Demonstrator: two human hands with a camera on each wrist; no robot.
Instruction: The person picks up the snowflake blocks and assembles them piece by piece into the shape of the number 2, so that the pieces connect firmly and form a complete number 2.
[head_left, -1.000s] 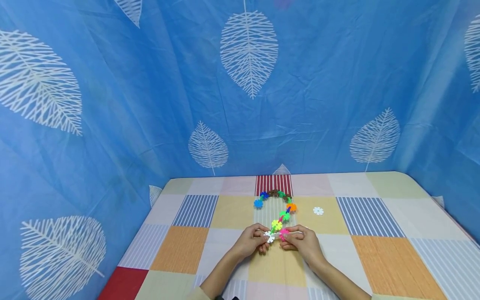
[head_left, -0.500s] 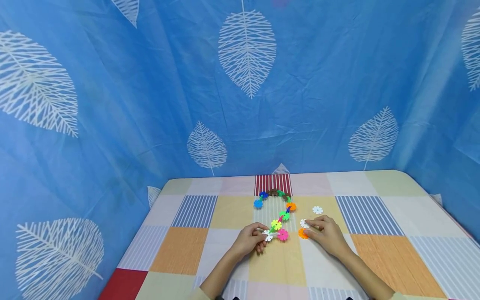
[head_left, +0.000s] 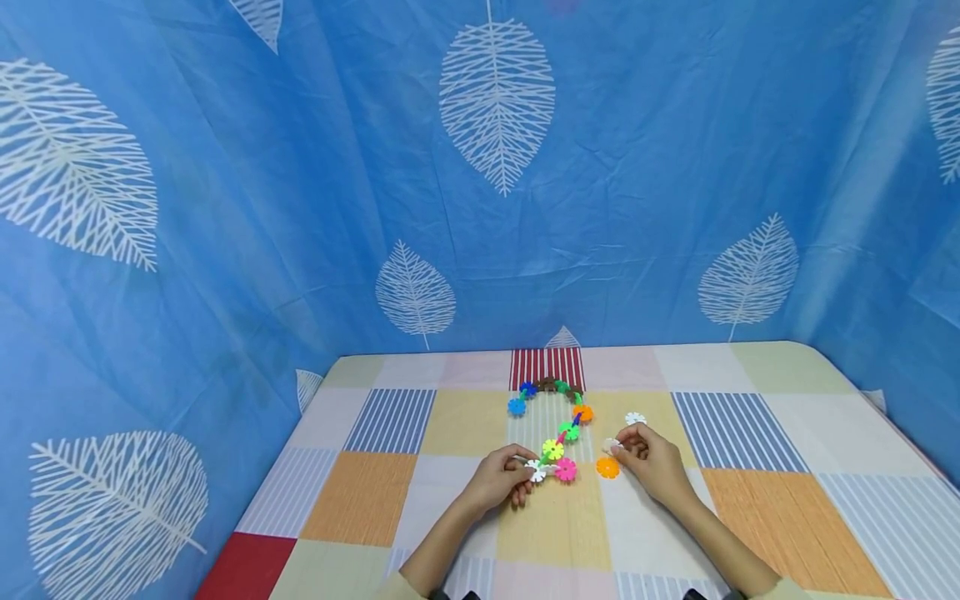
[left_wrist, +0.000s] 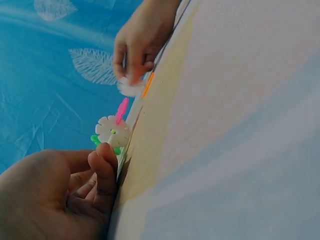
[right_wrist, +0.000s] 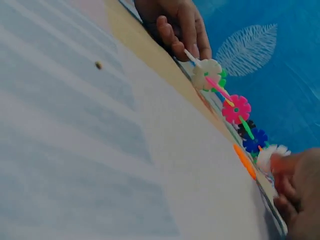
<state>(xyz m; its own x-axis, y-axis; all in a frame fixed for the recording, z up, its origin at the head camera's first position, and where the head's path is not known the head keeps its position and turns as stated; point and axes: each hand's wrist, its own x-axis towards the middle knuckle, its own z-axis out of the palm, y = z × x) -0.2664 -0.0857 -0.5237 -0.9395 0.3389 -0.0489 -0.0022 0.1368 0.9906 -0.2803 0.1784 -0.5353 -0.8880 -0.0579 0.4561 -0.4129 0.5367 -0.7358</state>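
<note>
A chain of interlocking flower-shaped plastic discs [head_left: 553, 450] curves across the table in the head view, in several colours. My left hand [head_left: 495, 481] pinches the white disc [head_left: 535, 472] at its near end between thumb and fingers. Just right of that stands a pink disc [head_left: 566, 470], joined on through another white disc [left_wrist: 111, 130], seen in the left wrist view. With thumb and forefinger, my right hand [head_left: 660, 468] pinches a loose white disc [head_left: 611, 446], partly covered by the fingertips. An orange disc [head_left: 608, 467] lies flat just below that hand's fingertips.
Beyond my right hand lies one more white disc [head_left: 634, 417], partly overlapped by the fingers in the head view. A patchwork cloth [head_left: 555, 533] covers the table. Blue leaf-patterned curtains [head_left: 600, 208] enclose its back and sides.
My right hand has let go of the pink disc, moved right and picked up a loose white disc, uncovering the orange one. The left hand has kept its grip on the chain.
</note>
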